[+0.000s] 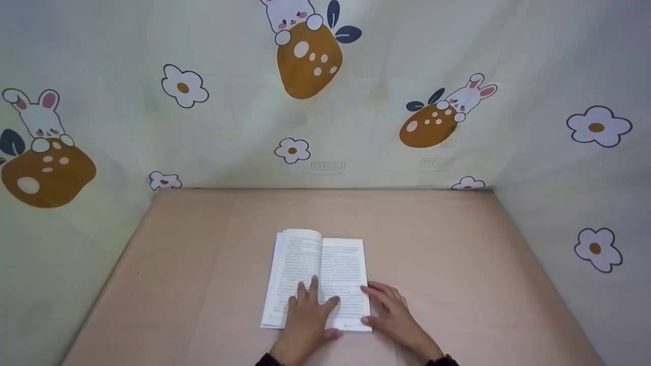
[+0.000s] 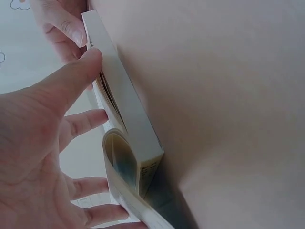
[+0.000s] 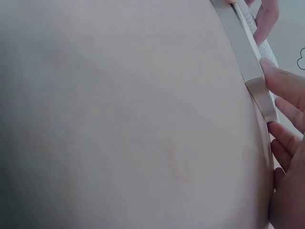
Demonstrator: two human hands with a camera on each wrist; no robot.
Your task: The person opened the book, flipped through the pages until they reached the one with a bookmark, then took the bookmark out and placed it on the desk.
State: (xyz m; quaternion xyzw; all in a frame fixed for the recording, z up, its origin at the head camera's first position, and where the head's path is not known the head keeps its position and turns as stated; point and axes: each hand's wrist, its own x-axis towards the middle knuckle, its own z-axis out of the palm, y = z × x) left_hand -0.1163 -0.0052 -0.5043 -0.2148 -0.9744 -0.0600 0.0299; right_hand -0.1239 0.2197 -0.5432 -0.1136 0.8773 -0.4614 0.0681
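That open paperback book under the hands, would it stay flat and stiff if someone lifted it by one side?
Probably not. The paperback book looks floppy: its left pages already arch up. It likely stays open only because the left hand presses flat on it. Flat on the table, it should slide, not roll.

A bare beige table (image 1: 203, 264) fills the foreground. Pale cloth (image 1: 234, 127) hangs behind and at both sides, printed with rabbits (image 1: 40, 119), brown strawberries (image 1: 307, 63) and white flowers (image 1: 184, 86).
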